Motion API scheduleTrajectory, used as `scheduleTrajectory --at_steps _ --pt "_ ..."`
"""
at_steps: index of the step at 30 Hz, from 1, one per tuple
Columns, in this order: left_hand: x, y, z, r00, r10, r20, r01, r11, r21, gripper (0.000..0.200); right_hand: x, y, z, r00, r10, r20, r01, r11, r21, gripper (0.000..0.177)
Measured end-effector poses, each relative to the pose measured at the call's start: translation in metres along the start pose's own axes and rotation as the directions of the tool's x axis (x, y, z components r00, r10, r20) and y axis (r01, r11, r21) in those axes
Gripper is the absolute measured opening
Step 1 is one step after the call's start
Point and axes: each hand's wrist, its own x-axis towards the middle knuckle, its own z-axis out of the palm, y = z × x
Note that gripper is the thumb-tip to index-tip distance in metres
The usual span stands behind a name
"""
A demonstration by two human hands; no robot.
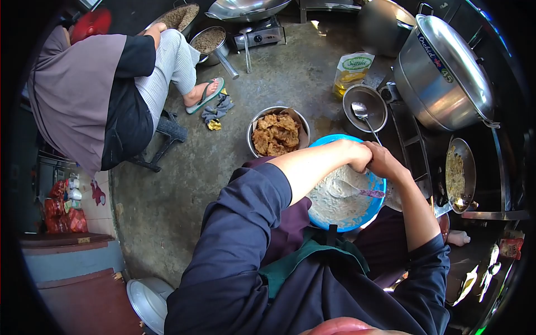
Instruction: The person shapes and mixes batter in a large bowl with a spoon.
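Observation:
My left hand [359, 156] and my right hand [384, 159] meet over the far right rim of a blue basin [318, 222]. Both have curled fingers, pressed close to each other; what they hold, if anything, is hidden. Pale, lumpy batter [329, 207] fills the basin, which sits at my lap. In the batter rests a spoon [357, 192] with a purple patterned handle. Just beyond my hands, a metal ladle [360, 110] leans in a steel bowl [374, 103], its handle end reaching toward my right hand.
Fried brown fritters [276, 134] fill a steel bowl beyond the basin. An oil pouch [352, 72] and a large lidded pot [441, 72] stand ahead right. A pan [460, 176] with food sits at right. Another person [100, 95] sits at left near a saucepan [209, 42].

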Motion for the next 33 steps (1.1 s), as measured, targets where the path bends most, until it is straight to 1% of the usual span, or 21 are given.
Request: scheduleTrajectory --at_steps 2,5,7,8,9,10,11,12,13,14,15,18,21,24,25,28,29,33 --pt "0.001 -0.002 0.001 1.000 0.002 -0.006 -0.002 1.000 0.000 0.029 0.000 -0.001 0.001 1.000 -0.003 -0.018 0.003 1.000 0.003 0.041" --pt "-0.003 0.001 -0.003 1.000 -0.009 -0.006 0.009 1.000 0.010 0.029 0.003 0.007 0.005 1.000 0.003 0.013 -0.003 1.000 -0.026 0.041" --pt "0.002 -0.002 -0.001 1.000 0.018 0.010 -0.019 0.998 0.053 0.031 0.003 0.006 0.006 1.000 -0.003 0.009 0.003 0.999 -0.034 0.039" --pt "0.002 -0.001 0.000 0.999 -0.032 0.004 0.032 0.999 0.018 0.033 0.001 0.001 0.001 0.999 -0.003 0.039 0.005 0.999 -0.044 0.038" --pt "0.002 -0.002 0.001 1.000 -0.029 -0.002 0.029 1.000 0.007 0.034 0.002 0.003 0.002 0.998 0.042 0.056 -0.041 0.999 -0.025 0.037" --pt "0.004 -0.006 0.003 1.000 -0.024 -0.009 0.024 1.000 0.013 0.034 0.000 0.000 0.002 0.999 0.021 0.024 -0.021 1.000 -0.017 0.036" --pt "0.004 -0.003 -0.001 0.999 -0.021 0.028 0.019 0.999 0.047 0.033 0.001 -0.001 0.001 0.995 0.077 0.068 -0.076 0.997 -0.026 0.044" --pt "0.009 -0.012 0.007 1.000 0.028 -0.007 -0.028 0.999 0.029 0.034 0.002 -0.002 0.000 0.994 0.075 0.078 -0.071 0.996 -0.051 0.044" --pt "0.007 -0.007 0.003 1.000 -0.005 0.020 0.004 0.999 0.040 0.034 0.003 0.005 0.006 0.996 0.060 0.069 -0.055 0.996 -0.068 0.044" --pt "0.006 -0.004 0.001 1.000 -0.013 0.025 0.012 0.999 0.043 0.034 0.001 0.000 0.003 0.993 0.103 0.063 -0.098 0.992 -0.077 0.044" --pt "0.006 -0.005 0.001 1.000 0.019 0.013 -0.019 0.999 0.034 0.034 -0.001 -0.002 0.001 0.994 0.098 0.055 -0.094 0.993 -0.078 0.045" --pt "0.008 -0.007 0.004 0.998 0.048 -0.040 -0.047 0.998 0.028 0.033 -0.001 -0.001 0.003 0.995 0.098 0.022 -0.094 0.987 -0.131 0.048" --pt "0.008 0.004 -0.003 0.999 -0.027 -0.029 0.027 1.000 -0.003 0.032 -0.007 -0.008 -0.007 0.990 0.137 0.034 -0.131 0.981 -0.143 0.056" --pt "0.010 0.001 -0.003 0.989 0.022 -0.147 -0.038 0.993 -0.111 0.030 -0.003 0.000 -0.003 0.994 0.063 -0.089 -0.068 0.997 -0.046 0.065" --pt "0.010 0.001 -0.002 0.983 -0.002 -0.183 -0.028 0.986 -0.164 0.028 -0.002 0.004 -0.001 0.990 0.026 -0.140 -0.032 0.999 -0.042 0.068" --pt "0.006 0.010 -0.009 0.982 -0.003 -0.188 -0.032 0.982 -0.186 0.028 0.000 0.002 -0.001 0.983 0.033 -0.180 -0.029 0.999 0.021 0.069" --pt "0.007 0.009 -0.008 0.981 0.019 -0.193 -0.051 0.985 -0.166 0.028 0.000 0.002 -0.001 0.984 0.032 -0.174 -0.032 0.999 0.004 0.069" --pt "0.012 0.003 -0.004 0.989 0.000 -0.145 -0.023 0.987 -0.156 0.028 -0.003 -0.002 -0.003 0.991 0.079 -0.108 -0.080 0.997 -0.011 0.068"
